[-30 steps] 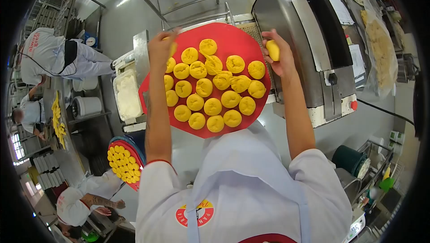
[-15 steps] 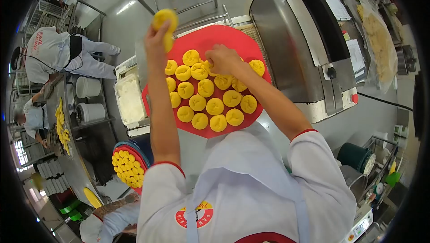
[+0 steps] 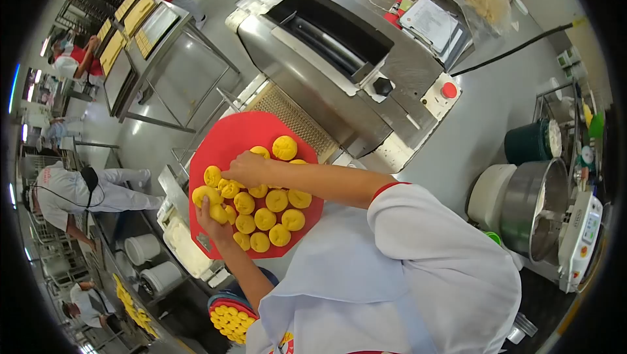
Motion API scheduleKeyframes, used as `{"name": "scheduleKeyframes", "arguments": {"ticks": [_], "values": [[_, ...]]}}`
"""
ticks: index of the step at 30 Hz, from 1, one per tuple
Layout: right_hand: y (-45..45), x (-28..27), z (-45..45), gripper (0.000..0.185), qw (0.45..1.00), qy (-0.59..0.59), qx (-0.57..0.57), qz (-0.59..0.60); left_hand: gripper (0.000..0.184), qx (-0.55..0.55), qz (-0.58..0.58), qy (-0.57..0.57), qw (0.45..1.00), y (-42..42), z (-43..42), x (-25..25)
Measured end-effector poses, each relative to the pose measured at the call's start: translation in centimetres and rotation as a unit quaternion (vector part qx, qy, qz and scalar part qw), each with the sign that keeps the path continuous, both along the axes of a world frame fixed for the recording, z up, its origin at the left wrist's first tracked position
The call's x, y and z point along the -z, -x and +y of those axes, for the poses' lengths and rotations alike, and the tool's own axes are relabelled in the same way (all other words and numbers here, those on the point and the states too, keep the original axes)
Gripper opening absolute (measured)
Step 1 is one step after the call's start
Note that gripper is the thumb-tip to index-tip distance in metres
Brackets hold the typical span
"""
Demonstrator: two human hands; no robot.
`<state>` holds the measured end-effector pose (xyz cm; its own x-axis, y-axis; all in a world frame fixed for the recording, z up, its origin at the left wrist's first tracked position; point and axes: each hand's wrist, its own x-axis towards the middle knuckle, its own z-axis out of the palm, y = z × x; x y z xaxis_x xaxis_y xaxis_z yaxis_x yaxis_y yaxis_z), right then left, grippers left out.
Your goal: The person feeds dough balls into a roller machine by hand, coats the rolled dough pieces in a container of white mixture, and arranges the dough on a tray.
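Observation:
My left hand (image 3: pixel 213 222) is closed on a yellow dough ball (image 3: pixel 205 195) at the near left edge of a red board (image 3: pixel 225 133); a second yellow piece lies against its fingers. Just beyond, my right hand (image 3: pixel 249 169) reaches over the board, its curled fingertips down on a dough ball (image 3: pixel 212 176); part of the grip is hidden. More round yellow dough balls (image 3: pixel 264 219) with creased tops cover the board's near and right parts.
Beyond the board stands a steel roller machine (image 3: pixel 326 60) with a red button (image 3: pixel 449 90). A tub of white material (image 3: pixel 183 236) sits at left. Below is a container of dough balls (image 3: pixel 232 321). A mixer bowl (image 3: pixel 535 210) stands right. Co-workers (image 3: pixel 62 191) are at left.
The view has swung right. My left hand, earlier raised above the board with yellow dough, has come down to its left edge. My right hand has shifted towards the left hand.

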<state>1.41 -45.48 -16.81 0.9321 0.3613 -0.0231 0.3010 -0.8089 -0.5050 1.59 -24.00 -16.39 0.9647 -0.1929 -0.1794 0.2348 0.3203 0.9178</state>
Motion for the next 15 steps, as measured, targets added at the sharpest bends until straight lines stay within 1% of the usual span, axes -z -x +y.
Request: {"name": "scheduleKeyframes", "arguments": {"ticks": [1,2,3,4,5,6,8,9,10,12,13,14,15], "values": [[0.1,0.3,-0.2,0.029,0.996,-0.073,0.041,-0.013,0.026,-0.007,0.004,0.018,1.0,0.2,0.1,-0.3],[0.4,-0.3,-0.9,0.031,0.986,-0.144,0.078,-0.027,0.03,-0.058,0.012,0.003,0.998,0.5,-0.3,-0.9],[0.7,-0.9,-1.6,0.032,0.97,-0.214,0.112,-0.04,0.031,-0.067,0.015,0.024,0.997,0.7,-0.4,-1.5],[0.8,-1.2,-2.4,0.034,0.936,-0.314,0.145,-0.064,0.032,-0.077,0.02,0.046,0.996,1.2,-0.1,-2.3],[1.1,-2.7,-4.0,0.036,0.892,-0.409,0.174,-0.085,0.033,-0.088,0.027,0.07,0.993,1.7,0.0,-2.7],[1.5,-4.4,-5.8,0.038,0.836,-0.499,0.203,-0.102,0.036,-0.111,0.005,0.023,0.994,2.1,0.2,-2.6],[3.0,-9.9,-11.0,0.04,0.779,-0.546,0.29,-0.104,0.037,-0.074,-0.015,-0.002,0.997,3.6,-0.5,-3.2],[3.9,-13.0,-13.7,0.039,0.746,-0.629,0.212,-0.054,0.038,-0.059,-0.025,-0.013,0.998,4.7,-0.9,-3.4],[4.5,-15.7,-15.5,0.038,0.698,-0.705,0.126,0.002,0.033,-0.058,-0.019,0.001,0.998,5.1,-2.1,-3.7],[4.7,-18.6,-16.6,0.037,0.751,-0.657,0.07,-0.021,0.042,-0.033,-0.035,-0.038,0.998,4.1,-3.0,-2.4],[4.8,-19.8,-16.9,0.036,0.781,-0.61,0.099,-0.088,0.047,-0.014,-0.042,-0.056,0.997,3.7,-3.3,-1.8],[5.0,-21.0,-17.4,0.036,0.806,-0.556,0.13,-0.158,0.049,-0.006,-0.053,-0.058,0.997,4.1,-4.0,-2.8],[5.2,-22.2,-18.4,0.032,0.815,-0.493,0.185,-0.242,0.051,0.006,-0.065,-0.059,0.996,4.9,-5.2,-4.7]]}}
